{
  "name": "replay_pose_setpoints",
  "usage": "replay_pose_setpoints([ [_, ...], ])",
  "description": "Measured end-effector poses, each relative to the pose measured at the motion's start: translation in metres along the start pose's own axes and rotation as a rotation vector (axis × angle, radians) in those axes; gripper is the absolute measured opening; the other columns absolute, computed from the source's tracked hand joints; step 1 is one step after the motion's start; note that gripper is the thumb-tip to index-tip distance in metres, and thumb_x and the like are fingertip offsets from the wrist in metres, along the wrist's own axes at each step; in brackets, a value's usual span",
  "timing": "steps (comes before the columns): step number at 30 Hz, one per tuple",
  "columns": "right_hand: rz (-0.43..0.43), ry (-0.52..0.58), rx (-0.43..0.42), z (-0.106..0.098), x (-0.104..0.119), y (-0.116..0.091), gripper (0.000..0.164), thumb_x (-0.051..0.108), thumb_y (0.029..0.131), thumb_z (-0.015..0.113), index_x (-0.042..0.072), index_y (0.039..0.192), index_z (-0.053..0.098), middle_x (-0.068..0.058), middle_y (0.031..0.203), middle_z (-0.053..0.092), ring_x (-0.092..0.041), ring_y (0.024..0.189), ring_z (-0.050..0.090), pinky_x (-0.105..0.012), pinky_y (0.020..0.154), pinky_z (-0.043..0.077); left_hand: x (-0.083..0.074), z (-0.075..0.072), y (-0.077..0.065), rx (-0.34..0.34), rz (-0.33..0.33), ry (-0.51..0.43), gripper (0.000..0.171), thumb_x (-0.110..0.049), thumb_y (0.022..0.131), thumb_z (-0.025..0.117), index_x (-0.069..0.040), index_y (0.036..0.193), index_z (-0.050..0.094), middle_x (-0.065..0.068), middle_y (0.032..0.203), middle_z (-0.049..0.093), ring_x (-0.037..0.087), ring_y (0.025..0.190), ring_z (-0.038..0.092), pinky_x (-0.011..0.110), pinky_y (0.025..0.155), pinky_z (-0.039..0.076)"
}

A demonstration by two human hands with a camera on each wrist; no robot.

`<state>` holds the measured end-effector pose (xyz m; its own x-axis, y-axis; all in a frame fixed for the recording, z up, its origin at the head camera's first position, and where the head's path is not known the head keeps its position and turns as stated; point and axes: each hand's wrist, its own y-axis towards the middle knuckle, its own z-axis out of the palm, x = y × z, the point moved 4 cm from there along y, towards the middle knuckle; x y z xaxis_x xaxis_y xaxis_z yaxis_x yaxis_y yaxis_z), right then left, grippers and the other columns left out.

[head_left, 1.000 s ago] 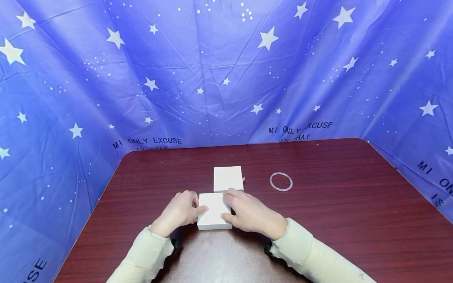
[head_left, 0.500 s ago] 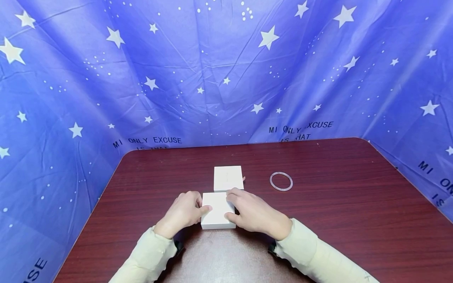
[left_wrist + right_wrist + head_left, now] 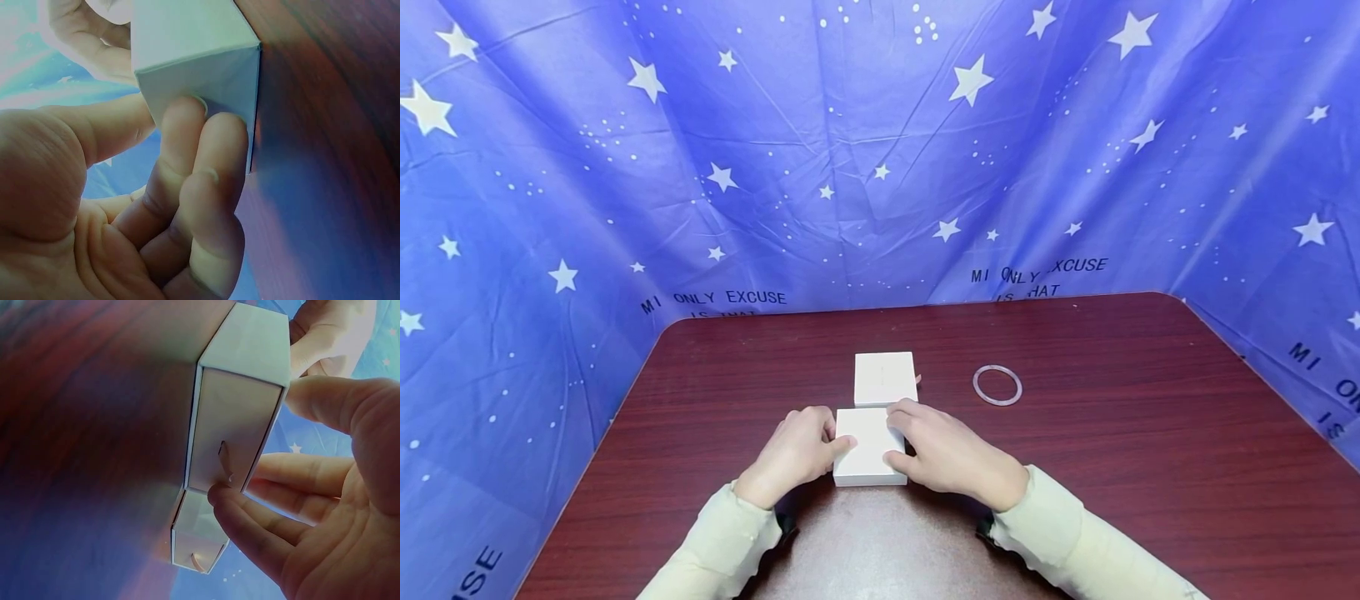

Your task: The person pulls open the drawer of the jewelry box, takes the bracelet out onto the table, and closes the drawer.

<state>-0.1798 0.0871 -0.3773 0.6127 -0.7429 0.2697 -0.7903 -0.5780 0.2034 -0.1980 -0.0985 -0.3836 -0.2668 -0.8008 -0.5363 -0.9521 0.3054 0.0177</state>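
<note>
In the head view a white drawer box (image 3: 867, 450) lies on the table between both hands. My left hand (image 3: 797, 450) holds its left end, thumb on the top and fingertips against the side, as the left wrist view shows. On the right end, my right hand (image 3: 951, 454) grips the box with the thumb at the top edge and an index finger at the far corner. A small ribbon pull (image 3: 225, 464) sticks out of the drawer front, and one right fingertip sits right by it. Directly behind stands a second white drawer box (image 3: 884, 377), untouched.
A pale purple bangle (image 3: 997, 385) lies on the dark red wood table (image 3: 1112, 400), right of the rear box. The second box has its own ribbon pull (image 3: 197, 562). A blue star-patterned cloth (image 3: 790, 108) hangs around the table's back and sides.
Both hands have shifted the front box a little to the right along the table, keeping their hold. The rear box and the bangle stay in place.
</note>
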Motion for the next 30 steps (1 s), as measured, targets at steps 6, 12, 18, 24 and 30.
replay_pose_setpoints([
  [6,-0.008,-0.002,-0.002,-0.0001,-0.0014,-0.0019,0.038,0.029,0.085,0.067,0.005,0.113,0.062,0.001,0.112,0.058,-0.012,0.094,0.058,-0.032,0.084,0.049,-0.0017,0.0016,0.0005,0.003,-0.004,0.005,0.029,-0.031,0.082,0.072,-0.015,0.065,0.054,-0.008,0.050,0.051,0.010,0.050,0.048,0.028,0.049,0.040],
  [12,-0.002,0.002,-0.001,-0.0014,-0.0030,-0.0038,0.037,0.029,0.085,0.067,0.005,0.113,0.063,0.001,0.113,0.058,-0.012,0.095,0.058,-0.032,0.085,0.049,-0.0034,0.0030,0.0010,0.006,-0.003,0.007,0.029,-0.031,0.082,0.072,-0.015,0.066,0.054,-0.008,0.051,0.051,0.011,0.050,0.048,0.028,0.050,0.040],
  [18,0.011,0.010,0.009,-0.0013,-0.0058,-0.0044,0.038,0.030,0.085,0.068,0.004,0.114,0.063,0.000,0.115,0.058,-0.013,0.099,0.058,-0.032,0.088,0.048,-0.0053,0.0035,0.0019,0.003,0.001,0.008,0.030,-0.031,0.083,0.072,-0.015,0.066,0.054,-0.007,0.052,0.050,0.011,0.051,0.047,0.028,0.050,0.040],
  [24,0.010,0.011,0.010,-0.0019,-0.0076,-0.0061,0.039,0.030,0.085,0.068,0.004,0.114,0.062,0.000,0.116,0.058,-0.013,0.099,0.058,-0.033,0.088,0.048,-0.0074,0.0051,0.0024,-0.006,0.013,0.019,0.030,-0.031,0.083,0.072,-0.015,0.065,0.053,-0.007,0.053,0.049,0.011,0.050,0.046,0.027,0.050,0.040],
  [30,0.021,0.018,0.011,-0.0036,-0.0097,-0.0089,0.041,0.030,0.086,0.068,0.004,0.116,0.062,-0.001,0.117,0.058,-0.013,0.099,0.058,-0.033,0.088,0.048,-0.0098,0.0066,0.0033,-0.020,0.025,0.019,0.030,-0.031,0.082,0.072,-0.015,0.065,0.054,-0.007,0.053,0.049,0.011,0.051,0.046,0.028,0.050,0.040],
])
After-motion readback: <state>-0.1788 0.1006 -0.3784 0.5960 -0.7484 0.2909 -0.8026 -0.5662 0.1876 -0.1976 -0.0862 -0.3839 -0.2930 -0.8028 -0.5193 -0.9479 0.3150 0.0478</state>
